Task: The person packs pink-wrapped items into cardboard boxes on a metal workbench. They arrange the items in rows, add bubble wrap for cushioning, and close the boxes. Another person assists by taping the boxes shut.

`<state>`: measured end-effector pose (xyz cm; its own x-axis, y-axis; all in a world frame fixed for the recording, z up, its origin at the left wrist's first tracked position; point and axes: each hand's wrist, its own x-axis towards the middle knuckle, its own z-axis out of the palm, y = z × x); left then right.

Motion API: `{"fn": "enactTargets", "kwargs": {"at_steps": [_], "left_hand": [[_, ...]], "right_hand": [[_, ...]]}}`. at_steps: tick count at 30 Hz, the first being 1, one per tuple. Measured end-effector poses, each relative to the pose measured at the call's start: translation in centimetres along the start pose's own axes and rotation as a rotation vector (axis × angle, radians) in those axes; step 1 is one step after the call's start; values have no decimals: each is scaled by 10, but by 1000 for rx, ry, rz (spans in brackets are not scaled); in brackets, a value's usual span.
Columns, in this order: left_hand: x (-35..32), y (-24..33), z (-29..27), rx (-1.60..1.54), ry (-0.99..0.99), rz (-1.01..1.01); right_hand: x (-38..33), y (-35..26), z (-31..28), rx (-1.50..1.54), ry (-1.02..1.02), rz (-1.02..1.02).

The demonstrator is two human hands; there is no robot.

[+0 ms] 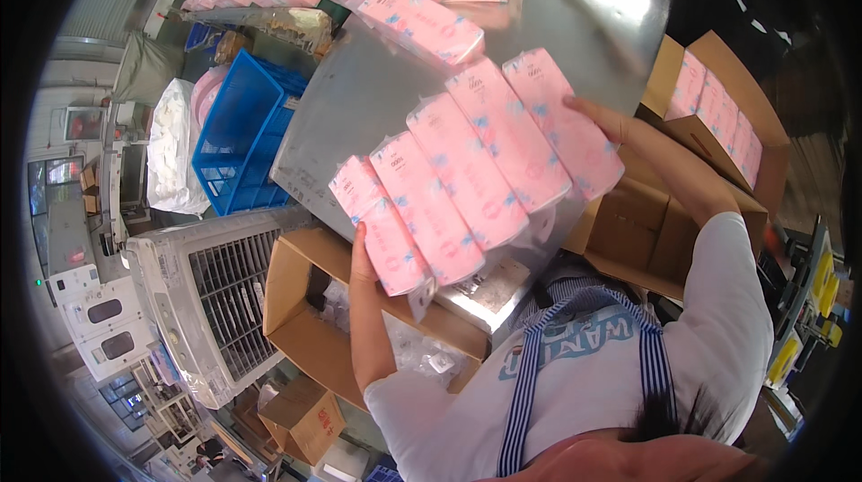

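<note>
Between my two hands is a side-by-side row of several pink tissue packs [469, 169] in clear film with blue flower prints. My left hand [362, 256] presses on the leftmost pack; its fingers are partly hidden behind that pack. My right hand [594, 117] grips the rightmost pack along its outer side, fingers mostly out of sight. The packs fan slightly, with a gap near the upper end of the rightmost one. The row reaches over the near edge of a metal table [332, 114]; whether it touches the tabletop I cannot tell.
More tissue packs [422, 22] lie at the table's far end and along a conveyor. At right, a carton [772, 114] holds packs; an open carton [628, 235] stands nearer me. Lower left are a carton [305, 338] with clear plastic, a cooler [229, 302] and a blue crate [242, 136].
</note>
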<state>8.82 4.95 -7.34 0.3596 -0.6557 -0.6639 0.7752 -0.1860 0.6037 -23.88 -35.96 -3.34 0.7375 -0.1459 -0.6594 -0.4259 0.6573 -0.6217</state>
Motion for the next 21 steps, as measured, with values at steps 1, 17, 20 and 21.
{"fn": "enactTargets", "kwargs": {"at_steps": [1,17,20,21], "left_hand": [[-12,7,30,65,71,-11],[34,-144,359,710,-613,-504],[106,-204,375,913,-526,-770],[121,-233,388,1062,-490,-715]], "right_hand": [[-16,10,1,22,6,12],[-445,247,-232,274,521,287],[-397,241,-236,212,601,166],[-386,264,-274,-324,650,264]]}}
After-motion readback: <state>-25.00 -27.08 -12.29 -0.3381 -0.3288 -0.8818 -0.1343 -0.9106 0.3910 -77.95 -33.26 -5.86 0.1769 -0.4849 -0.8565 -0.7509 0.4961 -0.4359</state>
